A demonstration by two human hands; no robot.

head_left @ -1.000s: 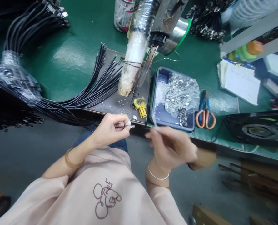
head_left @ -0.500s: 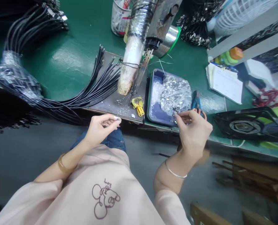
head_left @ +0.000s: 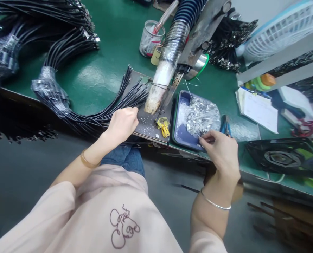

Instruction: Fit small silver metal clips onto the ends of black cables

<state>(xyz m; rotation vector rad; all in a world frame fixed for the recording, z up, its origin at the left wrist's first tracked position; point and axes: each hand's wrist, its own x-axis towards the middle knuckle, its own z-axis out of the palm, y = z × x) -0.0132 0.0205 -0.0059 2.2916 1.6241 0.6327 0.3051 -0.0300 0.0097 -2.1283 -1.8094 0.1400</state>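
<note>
My left hand (head_left: 122, 123) is closed at the front edge of the dark work board (head_left: 148, 123), beside a bundle of black cables (head_left: 111, 110). What its fingers hold, if anything, is hidden. My right hand (head_left: 221, 149) has its fingertips pinched together over the front right corner of a blue tray (head_left: 181, 131). Anything in that pinch is too small to name. In the tray lies a clear plastic bag (head_left: 202, 114) with small metal parts. A yellow tool (head_left: 163, 127) rests on the board between my hands, below a white-wrapped duct (head_left: 158, 89).
Right of the tray are blue-handled pliers (head_left: 225, 126), a notepad (head_left: 258, 109) and a black fan (head_left: 283, 157). A cup with tools (head_left: 150, 40) stands behind the duct. More black cables (head_left: 66, 49) lie at the left.
My left hand has moved up to the board's edge beside the cables, its knuckles now hiding the fingertips. My right hand stays at the tray's corner. The camera view has shifted.
</note>
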